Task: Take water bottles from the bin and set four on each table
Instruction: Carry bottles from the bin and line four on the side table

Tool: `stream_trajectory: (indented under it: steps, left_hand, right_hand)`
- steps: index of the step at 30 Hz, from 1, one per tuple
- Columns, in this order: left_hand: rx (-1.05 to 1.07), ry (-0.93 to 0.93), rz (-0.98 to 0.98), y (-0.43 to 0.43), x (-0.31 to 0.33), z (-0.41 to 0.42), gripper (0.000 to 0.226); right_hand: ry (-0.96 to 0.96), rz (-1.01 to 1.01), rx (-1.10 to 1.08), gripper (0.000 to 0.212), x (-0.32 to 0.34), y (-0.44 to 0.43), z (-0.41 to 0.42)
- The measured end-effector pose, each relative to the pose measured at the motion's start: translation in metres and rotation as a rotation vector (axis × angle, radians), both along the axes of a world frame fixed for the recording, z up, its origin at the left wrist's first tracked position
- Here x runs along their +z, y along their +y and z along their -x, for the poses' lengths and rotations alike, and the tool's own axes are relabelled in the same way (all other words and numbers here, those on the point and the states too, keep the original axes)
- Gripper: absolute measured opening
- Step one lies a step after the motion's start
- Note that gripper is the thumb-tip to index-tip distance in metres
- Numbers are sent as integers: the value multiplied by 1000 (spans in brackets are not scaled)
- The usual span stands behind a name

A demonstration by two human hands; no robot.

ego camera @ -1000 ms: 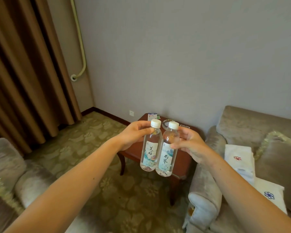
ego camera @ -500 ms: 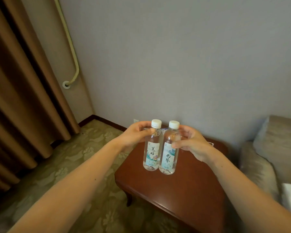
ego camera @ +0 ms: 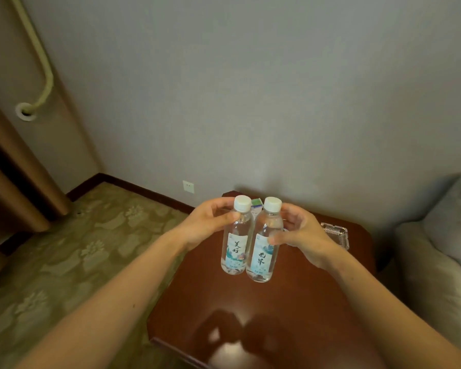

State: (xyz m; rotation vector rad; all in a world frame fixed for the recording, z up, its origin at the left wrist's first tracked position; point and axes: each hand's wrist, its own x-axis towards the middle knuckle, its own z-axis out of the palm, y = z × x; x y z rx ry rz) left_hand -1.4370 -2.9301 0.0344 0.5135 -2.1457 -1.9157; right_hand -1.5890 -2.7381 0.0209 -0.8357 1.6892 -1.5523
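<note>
Two water bottles are held upright and side by side above a dark red-brown wooden table point(ego camera: 290, 310). The left bottle point(ego camera: 236, 237) is grasped near its neck by the left hand point(ego camera: 210, 226), with the thumb pressed across the clear shoulder just below the white cap. The right bottle point(ego camera: 264, 242) is grasped by the right hand point(ego camera: 300, 233), with the thumb laid against the top of the label and the other fingers wrapped behind the bottle. The two bottles are touching, or very nearly so, along their sides. Both are clear and capped in white, and each carries a pale label with dark brush characters. Whether their bases rest on the table or are held just above it cannot be told, though they appear to be clear of the surface.

On the far right part of the table a clear glass ashtray point(ego camera: 334, 233) is seen, just beyond the right hand. A small green and white box point(ego camera: 256, 206) is partly visible behind the two caps, at the far edge of the table by the wall. A grey upholstered sofa point(ego camera: 437, 249) stands at the right of the table. A patterned green carpet point(ego camera: 77, 249) lies to the left, and brown curtains point(ego camera: 8, 187) hang at the far left.
</note>
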Motion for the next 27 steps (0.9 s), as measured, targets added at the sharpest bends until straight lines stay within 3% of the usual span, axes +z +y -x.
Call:
stream_trajectory:
  steps: [7,13,27]
  left_hand:
    - [-111,101,74,-35,-158,37,33]
    - [-137,204,144,-55,-244,52,32]
    - [-202,256,114,-71,-292,54,31]
  right_hand:
    - [86,80,-71,74,-159,-26,19]
    - [184,129,-86,72,-239,-42,29]
    - [230,164,-123,75,-285,-52,22]
